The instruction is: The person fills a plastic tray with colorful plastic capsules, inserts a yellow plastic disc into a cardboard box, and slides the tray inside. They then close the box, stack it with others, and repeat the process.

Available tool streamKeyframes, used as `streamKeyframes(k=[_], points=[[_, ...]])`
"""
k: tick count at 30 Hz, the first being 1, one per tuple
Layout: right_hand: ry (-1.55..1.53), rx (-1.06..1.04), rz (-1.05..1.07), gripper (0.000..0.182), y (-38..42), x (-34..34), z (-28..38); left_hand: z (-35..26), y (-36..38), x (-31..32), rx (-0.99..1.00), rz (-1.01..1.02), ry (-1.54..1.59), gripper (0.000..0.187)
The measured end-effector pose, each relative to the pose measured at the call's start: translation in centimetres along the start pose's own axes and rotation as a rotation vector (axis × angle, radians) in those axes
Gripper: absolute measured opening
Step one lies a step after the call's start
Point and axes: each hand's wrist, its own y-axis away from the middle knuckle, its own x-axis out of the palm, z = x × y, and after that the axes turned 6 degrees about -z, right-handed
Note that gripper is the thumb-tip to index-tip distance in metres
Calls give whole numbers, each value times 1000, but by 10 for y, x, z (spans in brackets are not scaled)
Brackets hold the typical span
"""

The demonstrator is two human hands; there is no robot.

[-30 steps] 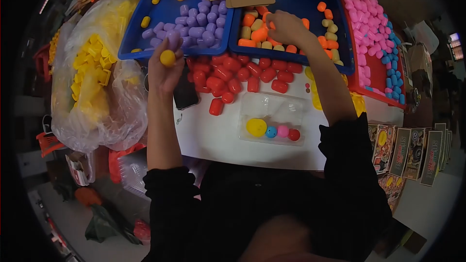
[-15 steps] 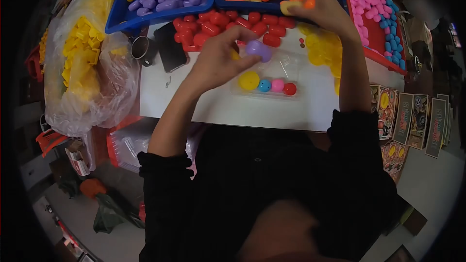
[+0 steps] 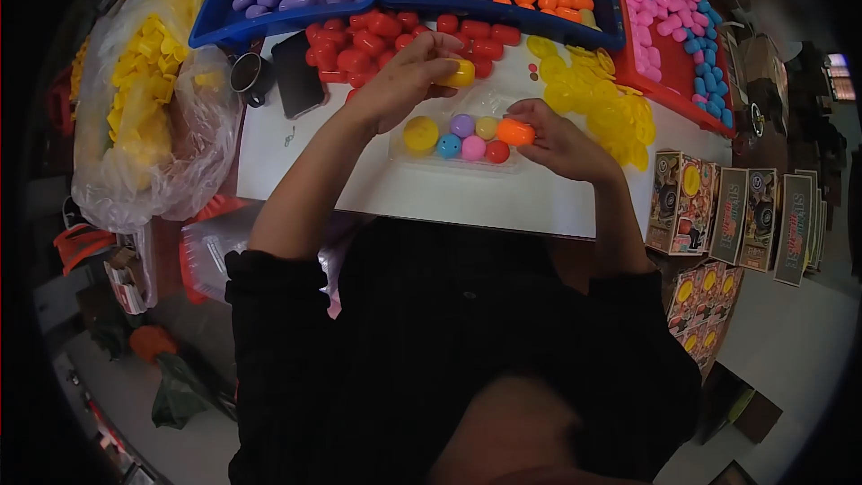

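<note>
A yellow plastic capsule is pinched between the thumb and fingers of my left hand, just above the clear plastic tray. At the tray's right end, my right hand grips an orange capsule by its far side. In the tray are a yellow round disc, a purple capsule, a beige capsule, a blue one, a pink one and a red one.
Red capsules lie piled behind my left hand, yellow discs to the right. Blue trays hold purple, orange and beige capsules; a red tray holds pink and blue ones. A mug, phone and boxes stand around.
The purple capsule has left my left hand and lies in the tray, as does a beige one. My right hand has come from the blue tray to the clear tray, holding an orange capsule.
</note>
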Motion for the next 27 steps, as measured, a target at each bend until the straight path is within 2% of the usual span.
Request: streamKeyframes(k=[2, 3, 4, 5, 7, 9, 11, 12, 13, 14, 18, 20, 21, 23, 25, 26, 27], points=[[27, 216, -157, 48, 6, -3, -3, 7, -1, 4, 58, -6, -20, 36], [26, 216, -159, 48, 7, -2, 1, 7, -2, 11, 195, 18, -316, 34], [109, 303, -185, 48, 6, 0, 7, 7, -3, 17, 331, 44, -613, 33], [192, 391, -214, 48, 7, 3, 11, 10, -4, 23, 333, 49, -617, 33], [147, 396, -227, 43, 12, 11, 6, 17, -7, 31, 567, 155, -960, 33], [107, 401, -232, 39, 20, 22, -3, 31, -9, 32, 620, 117, -900, 31], [114, 245, -290, 72, 32, 40, -11, 31, -4, 24, 656, 72, -838, 28], [109, 249, -278, 72, 36, 49, -10, 23, 4, 13, 724, -61, -772, 28], [295, 241, -270, 81, 39, 60, -8, 21, 12, 1, 786, -196, -707, 28], [479, 227, -261, 91, 39, 70, -6, 25, 19, -16, 724, -319, -723, 24], [465, 233, -257, 104, 28, 97, -1, 62, 56, -38, 619, -467, -671, 22], [541, 135, -245, 102, 23, 103, 1, 76, 65, -36, 638, -420, -716, 24], [548, 132, -237, 102, 21, 99, 2, 82, 66, -37, 566, -415, -648, 22], [546, 96, 16, 95, 18, 79, 8, 85, 66, -40, 520, -448, -576, 17], [486, 81, 20, 89, 9, 35, 8, 85, 65, -43, 479, -479, -500, 14], [413, 65, 20, 83, -1, 13, 11, 85, 65, -44, 386, -475, -471, 13], [469, 51, -98, 77, -17, -5, 20, 84, 65, -45, 293, -467, -443, 13]])
